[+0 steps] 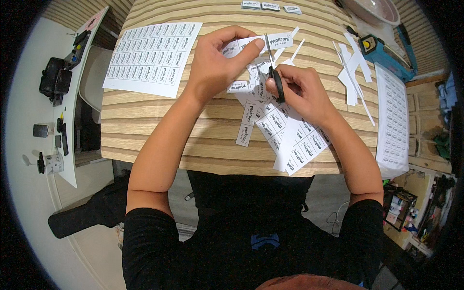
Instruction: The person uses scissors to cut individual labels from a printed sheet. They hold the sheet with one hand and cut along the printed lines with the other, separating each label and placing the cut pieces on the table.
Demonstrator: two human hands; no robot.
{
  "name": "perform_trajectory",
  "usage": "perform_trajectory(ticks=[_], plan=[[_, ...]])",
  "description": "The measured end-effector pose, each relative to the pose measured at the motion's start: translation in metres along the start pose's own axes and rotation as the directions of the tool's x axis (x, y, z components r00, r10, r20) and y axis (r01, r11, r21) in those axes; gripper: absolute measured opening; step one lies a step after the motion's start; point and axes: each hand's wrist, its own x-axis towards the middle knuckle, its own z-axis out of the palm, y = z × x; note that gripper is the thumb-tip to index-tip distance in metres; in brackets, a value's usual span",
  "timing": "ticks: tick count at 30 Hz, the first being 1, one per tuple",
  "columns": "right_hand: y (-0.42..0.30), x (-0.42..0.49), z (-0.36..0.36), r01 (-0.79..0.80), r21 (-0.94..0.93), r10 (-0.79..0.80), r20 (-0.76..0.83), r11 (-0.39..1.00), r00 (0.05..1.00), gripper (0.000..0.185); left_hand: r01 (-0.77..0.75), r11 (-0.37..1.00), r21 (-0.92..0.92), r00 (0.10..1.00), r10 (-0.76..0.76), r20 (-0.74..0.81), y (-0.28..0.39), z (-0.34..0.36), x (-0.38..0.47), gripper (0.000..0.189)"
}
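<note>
My left hand [224, 58] pinches a printed paper strip [281, 40] between thumb and fingers. My right hand [302, 92] holds scissors [276, 78] with black handles, their blades crossing the strip just right of my left thumb. Whether the blades have cut into the paper cannot be told. Below both hands lies a loose pile of cut label pieces and strips [268, 125], overlapping one another. A short strip of two labels [245, 127] lies at the pile's left side. A larger sheet of printed labels [154, 59] lies flat to the left of my left hand.
Small stacks of labels [270, 6] stand at the table's far edge. White paper offcuts [351, 72] lie right, near a teal paper trimmer [386, 56]. A plastic-wrapped stack of label sheets [393, 119] is at the right edge, a round bowl [377, 11] at the back right.
</note>
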Motion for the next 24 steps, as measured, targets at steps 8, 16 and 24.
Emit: perform_trajectory(ticks=[8, 16, 24], plan=[[0.0005, 0.0000, -0.0001, 0.006, -0.002, -0.006, 0.001, 1.000, 1.000, 0.042, 0.016, 1.000, 0.025, 1.000, -0.017, 0.017, 0.0010, -0.0012, -0.0007, 0.022], [0.0015, -0.0006, 0.0004, -0.009, -0.004, 0.009, 0.016, 1.000, 1.000, 0.035, 0.013, 1.000, -0.013, 1.000, -0.013, 0.019, 0.0014, -0.0013, -0.0004, 0.021], [-0.0004, 0.0000, 0.0006, 0.004, -0.009, -0.004, 0.015, 1.000, 1.000, 0.035, 0.008, 1.000, 0.002, 1.000, -0.008, 0.014, 0.0031, -0.0024, -0.0009, 0.022]])
